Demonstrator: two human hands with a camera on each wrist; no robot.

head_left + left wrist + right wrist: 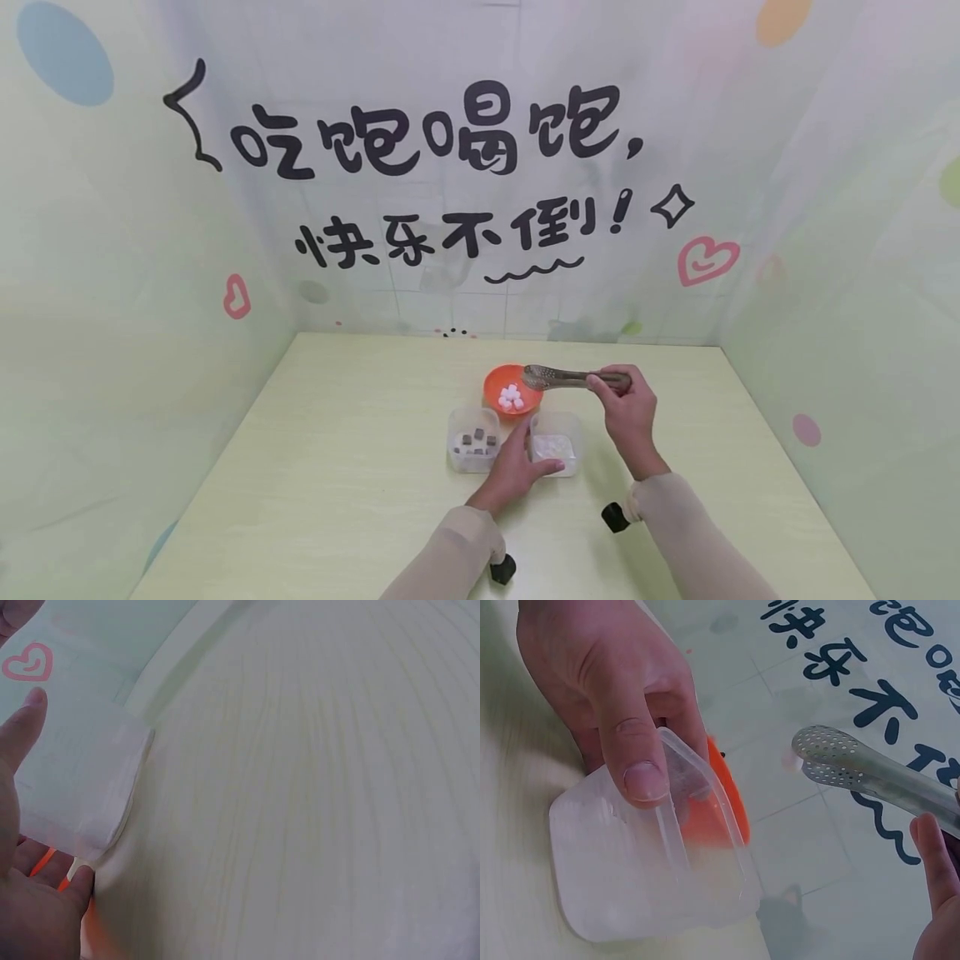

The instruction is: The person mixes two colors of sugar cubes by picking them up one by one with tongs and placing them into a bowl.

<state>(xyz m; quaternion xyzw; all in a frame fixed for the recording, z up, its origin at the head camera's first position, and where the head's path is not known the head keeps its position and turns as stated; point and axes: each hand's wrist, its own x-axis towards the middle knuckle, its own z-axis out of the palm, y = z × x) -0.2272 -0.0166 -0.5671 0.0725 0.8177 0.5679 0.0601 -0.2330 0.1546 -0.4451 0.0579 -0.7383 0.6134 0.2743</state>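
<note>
In the head view my right hand (632, 408) holds metal tongs (573, 379) by the handle end, their perforated tips over an orange bowl (495, 383). Several white cubes (512, 397) lie in that bowl. A small pale spot shows at the tips in the right wrist view. My left hand (516, 472) grips a clear plastic container (577, 429) by its left side, thumb across the front. White pieces (553, 450) lie inside it. Left of that hand stands another clear container (452, 433) holding several dark cubes (478, 434).
Both containers stand in front of the bowl on a pale wood-grain table (337, 467). A printed cloth wall (480, 308) rises at the table's back edge, with more cloth at both sides. Black devices (615, 517) sit at both wrists.
</note>
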